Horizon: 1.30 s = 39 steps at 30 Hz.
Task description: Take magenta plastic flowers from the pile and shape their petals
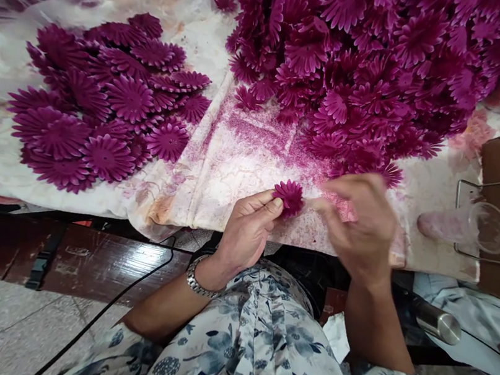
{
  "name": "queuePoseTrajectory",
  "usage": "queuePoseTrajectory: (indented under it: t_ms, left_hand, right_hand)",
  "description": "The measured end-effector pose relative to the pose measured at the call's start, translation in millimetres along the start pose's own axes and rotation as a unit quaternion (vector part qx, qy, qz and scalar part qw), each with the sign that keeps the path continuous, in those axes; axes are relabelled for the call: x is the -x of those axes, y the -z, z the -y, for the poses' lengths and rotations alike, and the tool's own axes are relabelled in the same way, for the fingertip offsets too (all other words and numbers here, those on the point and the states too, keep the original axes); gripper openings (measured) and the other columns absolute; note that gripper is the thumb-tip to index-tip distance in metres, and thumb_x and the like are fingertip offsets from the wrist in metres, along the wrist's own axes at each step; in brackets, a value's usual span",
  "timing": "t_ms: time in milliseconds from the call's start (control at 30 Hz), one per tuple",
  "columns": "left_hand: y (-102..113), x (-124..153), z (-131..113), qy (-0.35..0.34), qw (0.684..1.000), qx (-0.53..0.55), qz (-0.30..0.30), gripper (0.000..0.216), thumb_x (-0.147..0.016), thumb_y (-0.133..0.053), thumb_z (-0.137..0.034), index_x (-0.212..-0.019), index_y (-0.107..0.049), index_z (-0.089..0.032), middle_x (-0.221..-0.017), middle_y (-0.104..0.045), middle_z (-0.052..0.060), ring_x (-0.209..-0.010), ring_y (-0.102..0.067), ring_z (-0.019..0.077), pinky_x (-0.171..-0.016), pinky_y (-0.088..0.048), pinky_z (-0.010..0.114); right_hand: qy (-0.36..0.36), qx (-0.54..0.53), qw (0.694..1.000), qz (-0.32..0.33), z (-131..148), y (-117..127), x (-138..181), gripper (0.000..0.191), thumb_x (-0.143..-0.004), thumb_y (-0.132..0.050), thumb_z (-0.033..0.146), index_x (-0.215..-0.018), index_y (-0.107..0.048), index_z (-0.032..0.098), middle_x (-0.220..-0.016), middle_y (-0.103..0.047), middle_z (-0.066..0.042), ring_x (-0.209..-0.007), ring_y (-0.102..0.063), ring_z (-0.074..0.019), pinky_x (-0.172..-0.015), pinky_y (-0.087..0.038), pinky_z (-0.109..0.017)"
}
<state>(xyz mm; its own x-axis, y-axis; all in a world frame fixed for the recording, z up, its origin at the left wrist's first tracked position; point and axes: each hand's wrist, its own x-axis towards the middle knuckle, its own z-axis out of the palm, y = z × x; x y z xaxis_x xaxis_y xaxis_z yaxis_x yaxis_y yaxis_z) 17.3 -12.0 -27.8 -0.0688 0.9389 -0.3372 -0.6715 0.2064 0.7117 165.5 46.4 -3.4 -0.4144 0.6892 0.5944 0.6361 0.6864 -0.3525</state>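
Left hand [246,228] pinches one purple flower [289,196] at the worktop's near edge (right hand [357,225] blurred, grip can't tell).

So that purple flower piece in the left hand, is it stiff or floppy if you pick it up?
Probably light: the left hand pinches the flower piece by fingertips alone. Likely thin and bendy, since petals in the big heap curl. It seems unlikely to roll; the flat pile lies stacked.

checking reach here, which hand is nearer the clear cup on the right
Right. The right hand is just left of the cup; the left hand, holding a flower, is farther left.
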Motion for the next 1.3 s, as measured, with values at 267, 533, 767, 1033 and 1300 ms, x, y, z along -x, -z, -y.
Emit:
queuePoseTrajectory:
  t_ms: [267, 533, 767, 1033, 1300]
  left_hand:
    - [5, 2, 5, 0.009, 0.999, -0.022, 0.027, 0.015, -0.070, -0.072, -0.028, -0.079, -0.074, -0.016, -0.061, -0.060, -0.001, -0.058, -0.047, 0.0075, -0.061, -0.040, 0.020]
    - [5, 1, 2, -0.029, 0.999, -0.041, -0.019, 0.017, -0.065, -0.076, -0.032, -0.067, -0.072, -0.016, -0.058, -0.060, -0.001, -0.057, -0.050, 0.0091, -0.060, -0.043, 0.022]
    - [4, 0, -2, 0.006, 1.000, -0.027, -0.013, 0.018, -0.066, -0.074, -0.033, -0.070, -0.071, -0.015, -0.066, -0.062, 0.001, -0.062, -0.054, 0.0116, -0.064, -0.046, 0.026]
    - [4, 2, 3, 0.016, 0.999, -0.027, 0.006, 0.016, -0.068, -0.073, -0.028, -0.063, -0.067, -0.015, -0.055, -0.051, -0.002, -0.052, -0.040, 0.0070, -0.051, -0.036, 0.020]
    - [8, 1, 8, -0.040, 0.997, -0.072, 0.001, 0.015, -0.070, -0.072, -0.029, -0.079, -0.075, -0.018, -0.061, -0.062, -0.002, -0.060, -0.050, 0.0092, -0.063, -0.043, 0.022]
  right_hand:
    - [-0.020, -0.114, 0.990, 0.075, 20, -25, 13, 0.008, -0.087, -0.053, 0.020, -0.079, -0.057, 0.018, -0.071, -0.060, -0.003, -0.070, -0.055, -0.0137, -0.065, -0.047, -0.028]
    - [-0.072, -0.084, 0.993, -0.050, 6, -19, 9, 0.010, -0.086, -0.052, 0.016, -0.077, -0.056, 0.019, -0.068, -0.056, 0.000, -0.063, -0.053, -0.0118, -0.058, -0.044, -0.026]
    - [-0.026, 0.152, 0.979, -0.129, -28, 10, -16, 0.021, -0.085, -0.058, 0.026, -0.103, -0.062, 0.018, -0.105, -0.061, -0.014, -0.103, -0.055, -0.0240, -0.086, -0.044, -0.040]
    - [0.016, -0.070, 0.994, 0.079, 18, -27, 11, 0.011, -0.087, -0.054, 0.025, -0.078, -0.055, 0.019, -0.069, -0.060, -0.002, -0.067, -0.053, -0.0144, -0.065, -0.045, -0.029]
    - [-0.001, -0.074, 0.996, 0.054, 21, -29, 16, 0.011, -0.087, -0.050, 0.016, -0.078, -0.056, 0.017, -0.067, -0.060, -0.003, -0.064, -0.052, -0.0138, -0.063, -0.044, -0.029]
